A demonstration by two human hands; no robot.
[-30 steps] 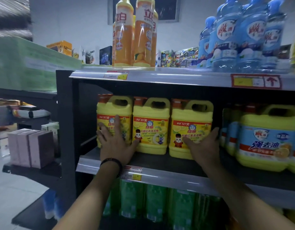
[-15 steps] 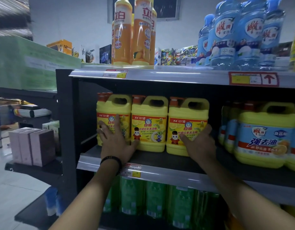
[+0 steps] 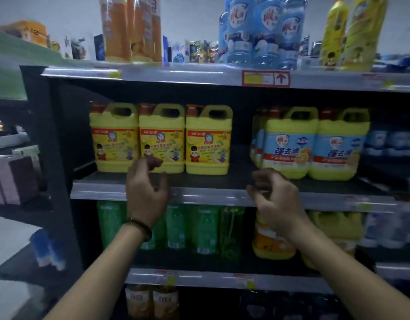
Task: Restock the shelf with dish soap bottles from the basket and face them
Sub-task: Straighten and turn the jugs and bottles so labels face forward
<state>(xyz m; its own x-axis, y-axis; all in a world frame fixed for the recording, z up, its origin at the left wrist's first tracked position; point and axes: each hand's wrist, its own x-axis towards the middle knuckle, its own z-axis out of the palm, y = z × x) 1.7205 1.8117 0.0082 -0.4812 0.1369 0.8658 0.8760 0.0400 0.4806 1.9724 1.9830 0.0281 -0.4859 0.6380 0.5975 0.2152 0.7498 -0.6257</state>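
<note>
Glossy plastic jugs (image 3: 162,138), paper-labelled

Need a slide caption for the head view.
Left hand and right hand hover, empty, before three yellow jugs on the shelf.

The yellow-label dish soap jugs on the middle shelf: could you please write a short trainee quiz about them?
1. True or false: neither the left hand nor the right hand holds a jug.
2. How many yellow-label dish soap jugs stand side by side at the left of the middle shelf?
3. Which stand to their right, across a gap? A) blue-label jugs B) green-label jugs C) red-label jugs

Key: 1 true; 2 three; 3 A.
</note>
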